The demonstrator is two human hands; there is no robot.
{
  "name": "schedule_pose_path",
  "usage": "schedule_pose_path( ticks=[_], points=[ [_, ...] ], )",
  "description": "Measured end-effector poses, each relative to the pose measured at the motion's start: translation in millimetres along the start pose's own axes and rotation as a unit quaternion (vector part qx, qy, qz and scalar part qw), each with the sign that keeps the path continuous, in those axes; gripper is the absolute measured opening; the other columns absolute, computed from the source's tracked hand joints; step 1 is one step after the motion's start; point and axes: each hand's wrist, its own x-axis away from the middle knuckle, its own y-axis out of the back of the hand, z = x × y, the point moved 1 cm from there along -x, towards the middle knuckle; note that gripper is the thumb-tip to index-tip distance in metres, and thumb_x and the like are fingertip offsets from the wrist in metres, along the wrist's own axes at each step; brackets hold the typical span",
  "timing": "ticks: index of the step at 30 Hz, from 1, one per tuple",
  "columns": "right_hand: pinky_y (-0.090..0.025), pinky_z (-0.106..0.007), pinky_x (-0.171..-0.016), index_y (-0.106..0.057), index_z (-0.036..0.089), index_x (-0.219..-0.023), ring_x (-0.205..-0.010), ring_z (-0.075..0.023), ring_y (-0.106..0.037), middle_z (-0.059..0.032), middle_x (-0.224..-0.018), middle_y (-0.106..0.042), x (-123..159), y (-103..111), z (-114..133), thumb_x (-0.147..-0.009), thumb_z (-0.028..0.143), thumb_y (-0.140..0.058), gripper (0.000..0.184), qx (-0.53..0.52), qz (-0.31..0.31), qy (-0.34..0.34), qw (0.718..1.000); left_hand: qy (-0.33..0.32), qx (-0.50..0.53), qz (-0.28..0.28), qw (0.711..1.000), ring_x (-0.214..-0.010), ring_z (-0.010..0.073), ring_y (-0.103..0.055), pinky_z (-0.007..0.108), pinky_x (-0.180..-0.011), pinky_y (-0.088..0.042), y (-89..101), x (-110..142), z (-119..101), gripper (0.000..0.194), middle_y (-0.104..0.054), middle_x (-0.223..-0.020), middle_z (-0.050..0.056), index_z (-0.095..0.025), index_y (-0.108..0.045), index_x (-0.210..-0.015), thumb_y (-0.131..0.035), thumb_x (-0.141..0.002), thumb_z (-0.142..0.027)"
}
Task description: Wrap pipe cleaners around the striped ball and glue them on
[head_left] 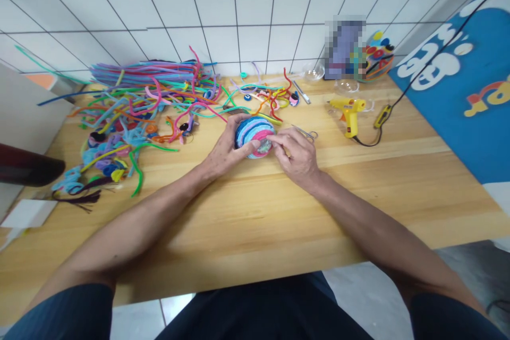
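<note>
My left hand (pixel 230 147) is wrapped round a ball (pixel 244 134) covered in coiled pipe cleaners, with blue, light-blue and pink bands. Its thumb presses on the side facing me. On that side a pink pipe cleaner (pixel 261 134) rings a small patch of clear surface. My right hand (pixel 297 155) pinches at the right edge of this pink ring; the fingertips partly hide what they grip. Just behind the right hand lies a pair of scissors (pixel 313 134), partly covered by it. The ball is held a little above or on the wooden table (pixel 239 223); I cannot tell which.
Loose pipe cleaners (pixel 131 101) are heaped on the left, with a bundle (pixel 147 71) against the tiled wall. A yellow glue gun (pixel 349 114) stands at right, its cord (pixel 398 98) running up rightward. Clear plastic pieces (pixel 314 71) and a craft knife (pixel 302 92) lie farther back.
</note>
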Motion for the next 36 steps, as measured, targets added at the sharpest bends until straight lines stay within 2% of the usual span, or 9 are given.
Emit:
schedule_pose_path(
  ticks=[4, 8, 11, 17, 21, 25, 29, 32, 36],
  points=[
    [-0.067, -0.038, -0.091, -0.088, 0.027, -0.124, -0.099, -0.0222, -0.081, -0.0060, -0.107, -0.084, 0.3, 0.5, 0.4, -0.109, 0.007, -0.060, 0.038, 0.003, 0.012, -0.008, 1.000, -0.002, 0.008, -0.001, 1.000, -0.146, 0.0350, -0.069, 0.050, -0.121, -0.064, -0.6, 0.2, -0.4, 0.080, -0.062, -0.158, 0.016, -0.027, -0.047, -0.152, -0.076, -0.101, -0.082],
    [-0.066, -0.035, -0.089, -0.088, 0.026, -0.122, -0.098, -0.0214, -0.080, -0.0056, -0.105, -0.084, -0.8, 1.9, 0.1, -0.107, 0.006, -0.062, 0.036, 0.000, -0.006, 0.011, 1.000, -0.013, 0.008, -0.014, 1.000, -0.155, 0.0366, -0.064, 0.053, -0.129, -0.059, -3.2, 4.0, 0.8, 0.090, -0.057, -0.167, 0.018, -0.028, -0.042, -0.161, -0.081, -0.099, -0.080],
    [-0.065, -0.035, -0.089, -0.089, 0.028, -0.120, -0.098, -0.0214, -0.079, -0.0051, -0.105, -0.083, 0.0, 1.9, -0.7, -0.107, 0.006, -0.061, 0.038, 0.010, 0.002, 0.015, 1.000, -0.009, -0.001, -0.019, 1.000, -0.159, 0.0389, -0.061, 0.057, -0.135, -0.054, -3.8, 5.6, 1.2, 0.094, -0.056, -0.168, 0.019, -0.027, -0.045, -0.163, -0.084, -0.097, -0.080],
    [-0.066, -0.037, -0.090, -0.088, 0.029, -0.124, -0.100, -0.0224, -0.079, -0.0054, -0.107, -0.084, 0.1, 2.8, 1.9, -0.107, 0.005, -0.062, 0.040, -0.009, 0.028, 0.019, 0.999, -0.001, 0.013, -0.014, 1.000, -0.140, 0.0336, -0.074, 0.050, -0.118, -0.065, -2.2, 2.0, -2.5, 0.080, -0.069, -0.150, 0.013, -0.027, -0.054, -0.150, -0.084, -0.098, -0.079],
    [-0.066, -0.039, -0.090, -0.087, 0.027, -0.122, -0.101, -0.0234, -0.079, -0.0061, -0.107, -0.084, -2.5, 4.5, 2.7, -0.108, 0.007, -0.064, 0.034, -0.017, 0.015, 0.029, 0.999, -0.002, 0.010, -0.026, 1.000, -0.135, 0.0320, -0.076, 0.048, -0.114, -0.067, -3.5, 1.9, -3.8, 0.079, -0.071, -0.146, 0.012, -0.027, -0.054, -0.148, -0.083, -0.098, -0.081],
    [-0.066, -0.039, -0.090, -0.087, 0.027, -0.117, -0.099, -0.0233, -0.079, -0.0059, -0.106, -0.083, -2.9, 4.3, 0.8, -0.109, 0.009, -0.067, 0.028, -0.015, -0.004, 0.033, 0.999, -0.012, 0.005, -0.047, 0.999, -0.141, 0.0331, -0.073, 0.048, -0.117, -0.067, -6.7, 4.8, -1.1, 0.084, -0.068, -0.153, 0.014, -0.027, -0.051, -0.152, -0.081, -0.098, -0.083],
    [-0.064, -0.038, -0.090, -0.088, 0.029, -0.116, -0.098, -0.0227, -0.078, -0.0050, -0.105, -0.082, -2.1, 3.9, -0.7, -0.109, 0.009, -0.066, 0.030, -0.017, 0.004, 0.024, 1.000, -0.010, -0.007, -0.056, 0.998, -0.149, 0.0366, -0.070, 0.054, -0.126, -0.063, -8.0, 7.7, 2.9, 0.088, -0.065, -0.162, 0.016, -0.027, -0.052, -0.158, -0.080, -0.098, -0.084],
    [-0.063, -0.037, -0.088, -0.087, 0.028, -0.115, -0.097, -0.0222, -0.077, -0.0050, -0.104, -0.082, -2.3, 5.3, -0.3, -0.109, 0.007, -0.064, 0.032, -0.002, 0.002, 0.033, 0.999, -0.006, -0.011, -0.054, 0.998, -0.152, 0.0378, -0.069, 0.058, -0.130, -0.060, -7.8, 8.7, 5.1, 0.086, -0.066, -0.162, 0.017, -0.026, -0.054, -0.159, -0.081, -0.099, -0.082],
    [-0.062, -0.037, -0.087, -0.087, 0.028, -0.114, -0.096, -0.0217, -0.077, -0.0045, -0.104, -0.082, -3.0, 6.0, 0.2, -0.107, 0.004, -0.062, 0.036, 0.013, 0.001, 0.032, 0.999, -0.017, -0.004, -0.051, 0.999, -0.151, 0.0372, -0.070, 0.058, -0.129, -0.060, -7.9, 8.7, 5.7, 0.083, -0.067, -0.160, 0.017, -0.026, -0.056, -0.159, -0.082, -0.100, -0.078]
  ],
)
